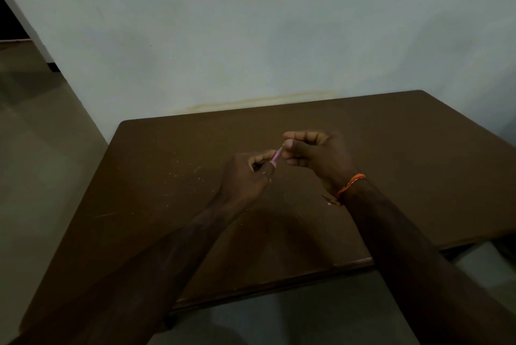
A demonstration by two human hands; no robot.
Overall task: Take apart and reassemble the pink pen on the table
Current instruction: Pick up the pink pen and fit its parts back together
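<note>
Both my hands meet above the middle of the brown table [173, 182]. Between them shows a short stretch of the pink pen [276, 155], slanting up to the right. My left hand [245, 177] grips its lower end, fingers curled around it. My right hand [315, 154] pinches the upper end between thumb and fingers. Most of the pen is hidden inside the two hands, so I cannot tell whether it is whole or in parts. An orange thread band [350, 185] circles my right wrist.
The table stands against a pale wall [251, 37]. Small light specks and scratches [181, 174] mark the tabletop left of my hands. A tiled floor [36, 149] lies to the left, and the table's near edge runs below my forearms.
</note>
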